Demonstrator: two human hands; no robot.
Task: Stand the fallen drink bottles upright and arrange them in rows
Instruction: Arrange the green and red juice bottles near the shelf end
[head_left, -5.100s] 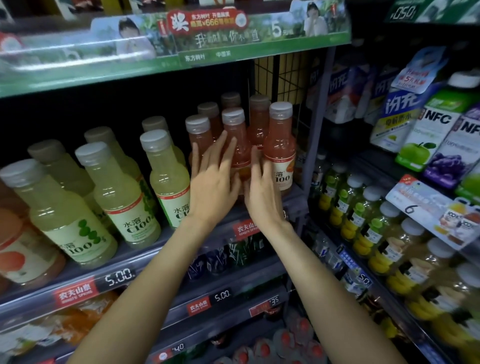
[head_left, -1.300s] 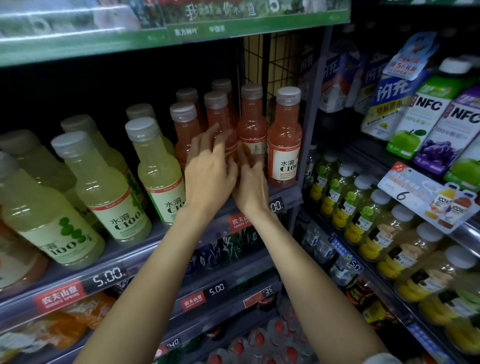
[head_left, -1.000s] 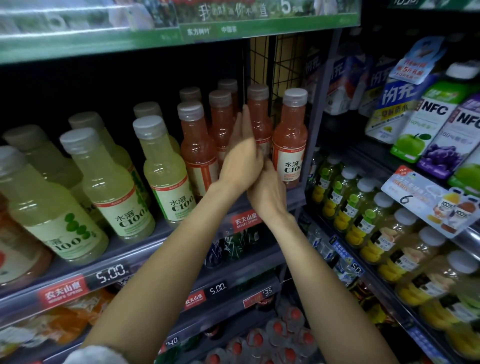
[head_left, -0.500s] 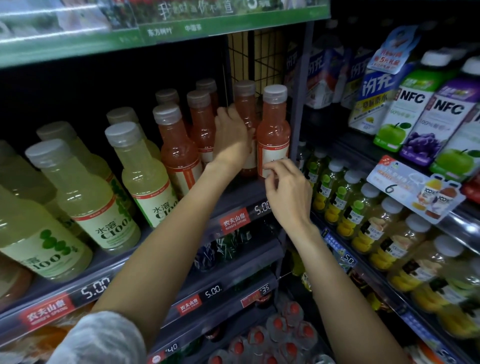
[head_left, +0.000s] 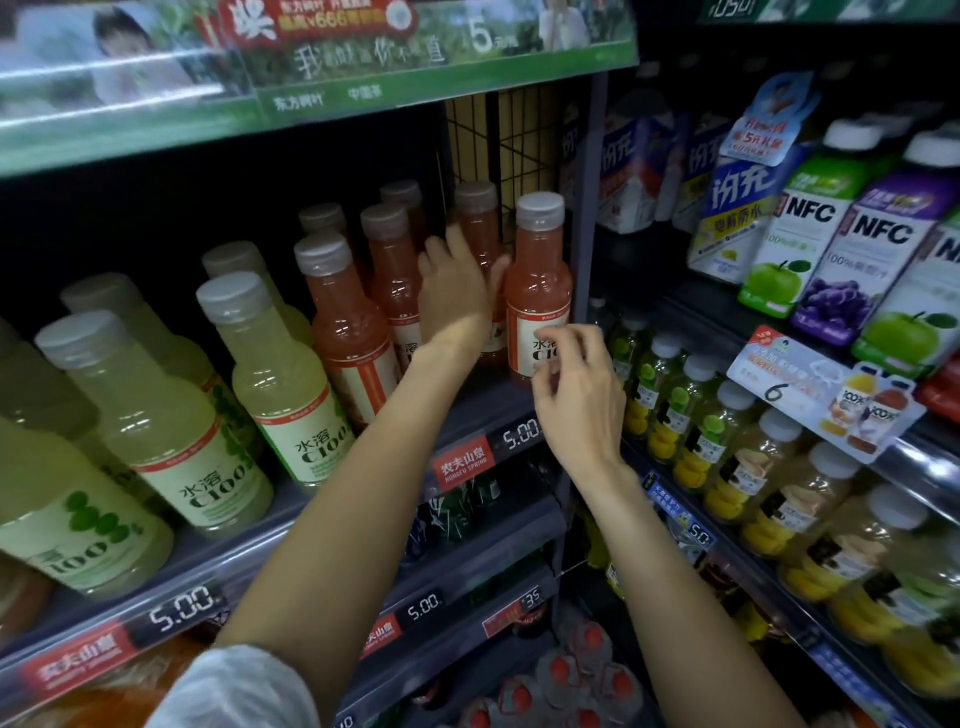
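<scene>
Pale-green C100 bottles (head_left: 156, 431) fill the shelf's (head_left: 322, 519) 9 o'clock side: all upright, in files running back, labels mostly forward. Nothing left there, by my reading.

Pink C100 bottles (head_left: 348, 322), toward 12 o'clock: about seven upright, none lying down. The front-left one is turned, label facing sideways.

Left hand (head_left: 454, 291) reaches between the pink files, fingers straight and spread, laid against the rear bottles; no grip.

Right hand (head_left: 579, 395), at 3 o'clock of the left: fingers loosely curled, tips at the label of the front-right pink bottle (head_left: 537, 291). Touching or just short, cannot tell; nothing pinched.

Judgement: standing-up done in view; row straightening and label facing remain.
</scene>
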